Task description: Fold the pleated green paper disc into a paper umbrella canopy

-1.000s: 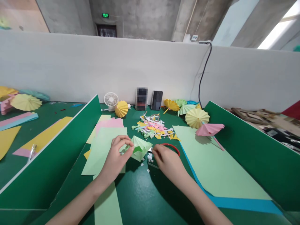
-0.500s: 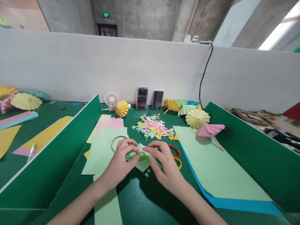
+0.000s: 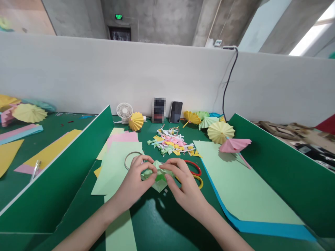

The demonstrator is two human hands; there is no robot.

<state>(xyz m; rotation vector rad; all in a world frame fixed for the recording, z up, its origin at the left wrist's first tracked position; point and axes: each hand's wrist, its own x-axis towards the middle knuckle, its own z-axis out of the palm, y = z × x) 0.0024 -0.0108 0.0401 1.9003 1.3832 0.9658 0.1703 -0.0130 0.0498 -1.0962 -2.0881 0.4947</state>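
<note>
A light green folded paper piece (image 3: 158, 177) hangs just above the green table (image 3: 157, 223), pinched from both sides. My left hand (image 3: 134, 181) grips its left part with thumb and fingers closed. My right hand (image 3: 183, 184) pinches its right part. Scissors with red and yellow handles (image 3: 195, 173) lie just behind my right hand. A thin ring (image 3: 128, 158) rests on the light green sheets (image 3: 115, 164) behind my left hand.
A heap of paper scraps (image 3: 171, 141) lies mid-table. Finished paper umbrellas (image 3: 221, 131), a small white fan (image 3: 124, 111) and a phone (image 3: 175, 111) stand at the back. A large green sheet on blue paper (image 3: 243, 188) covers the right. Green dividers (image 3: 65, 167) flank the area.
One second ago my right hand was at the scissors on the table; it came over and took hold of the folded piece. Since half a second ago hardly anything moved.
</note>
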